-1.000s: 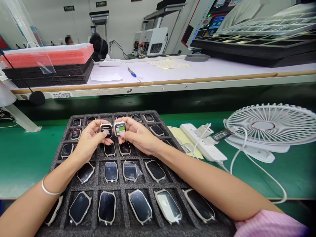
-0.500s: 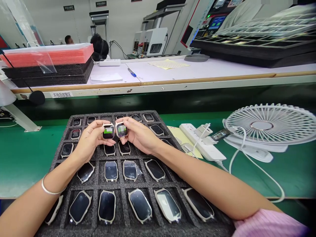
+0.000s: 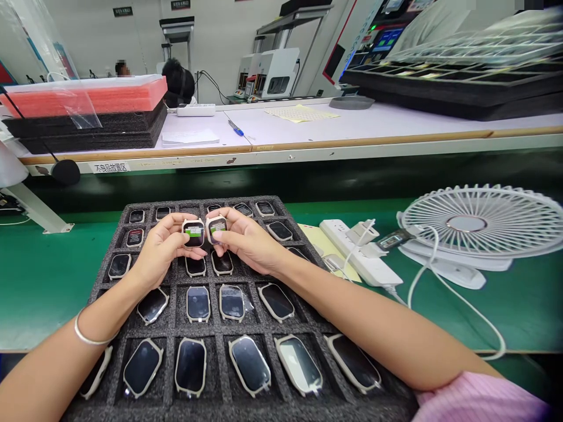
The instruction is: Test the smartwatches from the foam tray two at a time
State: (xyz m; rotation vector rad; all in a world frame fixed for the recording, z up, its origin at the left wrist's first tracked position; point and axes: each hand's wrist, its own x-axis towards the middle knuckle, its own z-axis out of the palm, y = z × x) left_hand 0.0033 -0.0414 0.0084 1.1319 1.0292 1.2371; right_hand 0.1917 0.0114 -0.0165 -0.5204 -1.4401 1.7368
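My left hand point(image 3: 169, 240) grips a smartwatch point(image 3: 194, 232) by its edges, thumb at the lower left of its lit screen. Close beside it, my right hand point(image 3: 244, 240) holds a second smartwatch point(image 3: 214, 225), with the thumb lying on its screen. Both screens show a green and white band on black, too small to read. Below the hands lies a black foam tray point(image 3: 173, 375) whose compartments hold several more strapless smartwatches, such as a dark-screened watch point(image 3: 190, 367) in the front row. My forearms cover part of the tray.
Right of the tray are a white power strip point(image 3: 360, 255) with plugs and a white fan point(image 3: 484, 223) with a looping cable. A raised shelf point(image 3: 281, 138) runs behind, carrying red and black foam point(image 3: 88, 99), a blue pen point(image 3: 236, 128) and stacked trays point(image 3: 448, 88). People sit beyond.
My right thumb has moved down and left across the screen of the watch in that hand. My left thumb has shifted slightly onto its watch's edge. Both watches stay in nearly the same place.
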